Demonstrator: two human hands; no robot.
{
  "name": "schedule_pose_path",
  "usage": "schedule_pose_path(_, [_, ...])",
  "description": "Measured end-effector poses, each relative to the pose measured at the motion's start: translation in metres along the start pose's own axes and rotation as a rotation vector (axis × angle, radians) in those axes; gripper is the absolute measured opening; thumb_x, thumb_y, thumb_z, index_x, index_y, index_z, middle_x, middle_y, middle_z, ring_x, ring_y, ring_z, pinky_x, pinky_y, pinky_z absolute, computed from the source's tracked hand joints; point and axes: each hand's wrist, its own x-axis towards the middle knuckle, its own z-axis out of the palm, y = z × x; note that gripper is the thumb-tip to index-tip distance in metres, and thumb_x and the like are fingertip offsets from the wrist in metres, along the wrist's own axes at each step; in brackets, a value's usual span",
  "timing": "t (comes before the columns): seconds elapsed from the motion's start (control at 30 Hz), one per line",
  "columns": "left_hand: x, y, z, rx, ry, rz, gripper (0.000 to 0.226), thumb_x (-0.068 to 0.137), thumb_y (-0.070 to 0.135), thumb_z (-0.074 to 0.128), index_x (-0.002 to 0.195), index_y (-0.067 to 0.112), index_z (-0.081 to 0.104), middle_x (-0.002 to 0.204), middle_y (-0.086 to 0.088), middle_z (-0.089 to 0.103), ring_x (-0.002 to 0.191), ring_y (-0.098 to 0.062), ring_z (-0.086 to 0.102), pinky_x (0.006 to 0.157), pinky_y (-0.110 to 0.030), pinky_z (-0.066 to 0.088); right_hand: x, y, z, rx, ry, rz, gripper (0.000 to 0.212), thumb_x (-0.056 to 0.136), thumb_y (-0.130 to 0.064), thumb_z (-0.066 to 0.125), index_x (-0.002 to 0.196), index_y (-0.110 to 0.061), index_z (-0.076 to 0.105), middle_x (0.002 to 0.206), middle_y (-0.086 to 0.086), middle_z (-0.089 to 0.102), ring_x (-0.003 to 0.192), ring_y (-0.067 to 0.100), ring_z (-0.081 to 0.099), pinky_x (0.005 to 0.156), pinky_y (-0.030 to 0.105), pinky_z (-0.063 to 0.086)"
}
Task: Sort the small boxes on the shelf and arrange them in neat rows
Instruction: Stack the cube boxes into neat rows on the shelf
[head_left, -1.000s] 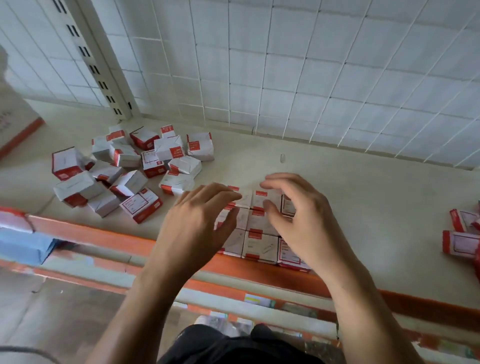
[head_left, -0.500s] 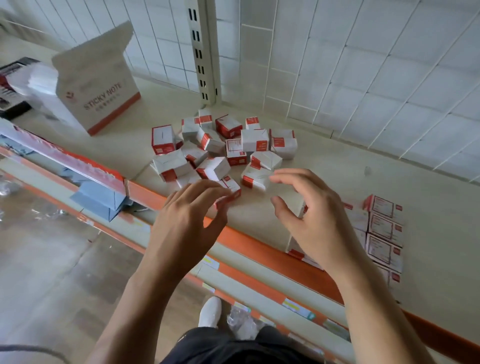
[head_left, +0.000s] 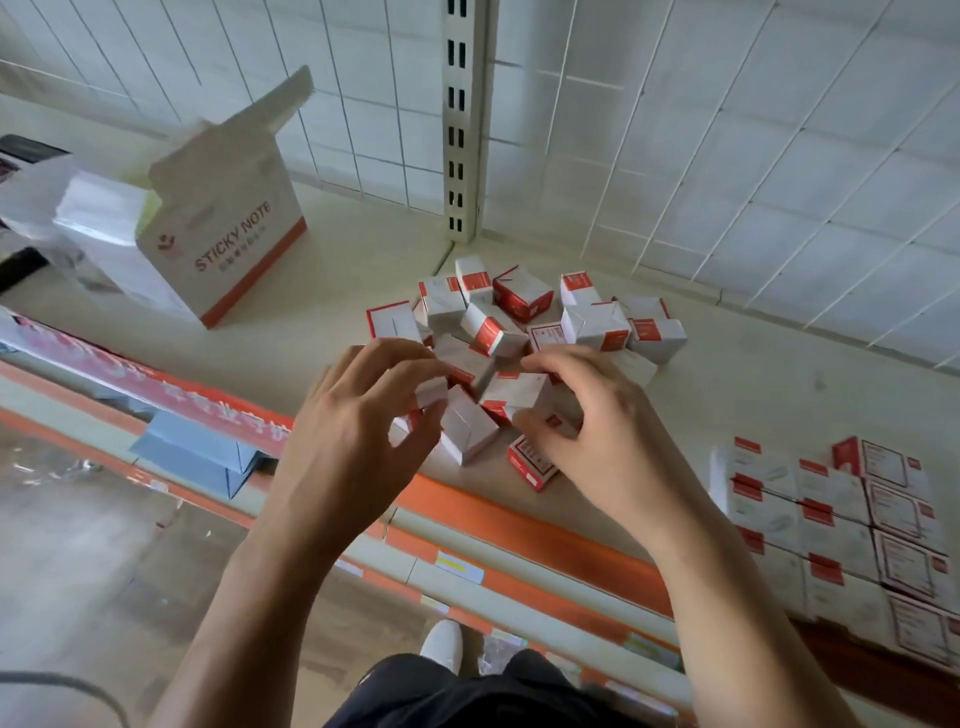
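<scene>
Red-and-white small boxes lie in a loose heap on the shelf, with both hands at its near edge. The left hand curls its fingers and thumb round a small white box, and the right hand pinches a red-striped box just beside it. Sorted rows lie flat well to the right, and a sticky-note carton stands to the left.

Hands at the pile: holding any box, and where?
Both. Left hand pinches one box by its near end; right hand holds a second box, fingers above, thumb below.
</scene>
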Motion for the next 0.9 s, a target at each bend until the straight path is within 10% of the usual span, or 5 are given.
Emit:
schedule_pose_path(0.33, [0.001, -0.027, -0.003, 0.059, -0.098, -0.019, 0.04, 0.081, 0.025, 0.071, 0.118, 0.014, 0.066, 0.123, -0.003, 0.061, 0.114, -0.027, 0.053, 0.087, -0.044, 0.049, 0.005, -0.007, 0.012, -0.015, -0.038, 0.07, 0.034, 0.085, -0.017, 0.072, 0.118, -0.02, 0.066, 0.119, -0.013, 0.059, 0.104, 0.0, 0.056, 0.088, 0.006, 0.041])
schedule_pose_path(0.63, [-0.009, -0.011, 0.009, 0.076, -0.004, -0.003, 0.037, 0.076, 0.009, 0.077, 0.112, 0.01, 0.068, 0.122, -0.007, 0.064, 0.115, -0.03, 0.055, 0.087, -0.048, 0.048, -0.017, -0.008, -0.014, 0.068, 0.116, -0.04, 0.031, 0.083, -0.01, 0.074, 0.114, -0.013, 0.068, 0.113, -0.005, 0.066, 0.101, 0.011, 0.064, 0.088, 0.023, 0.051])
schedule_pose_path(0.9, [0.001, 0.048, 0.011, -0.155, 0.011, -0.023, 0.033, 0.074, 0.017, 0.081, 0.106, 0.015, 0.072, 0.113, 0.003, 0.063, 0.099, -0.012, 0.06, 0.077, -0.014, 0.044, -0.046, 0.016, -0.055, 0.05, 0.213, -0.07, 0.034, 0.082, -0.007, 0.075, 0.115, -0.008, 0.066, 0.117, -0.002, 0.066, 0.113, 0.008, 0.061, 0.098, 0.024, 0.048])
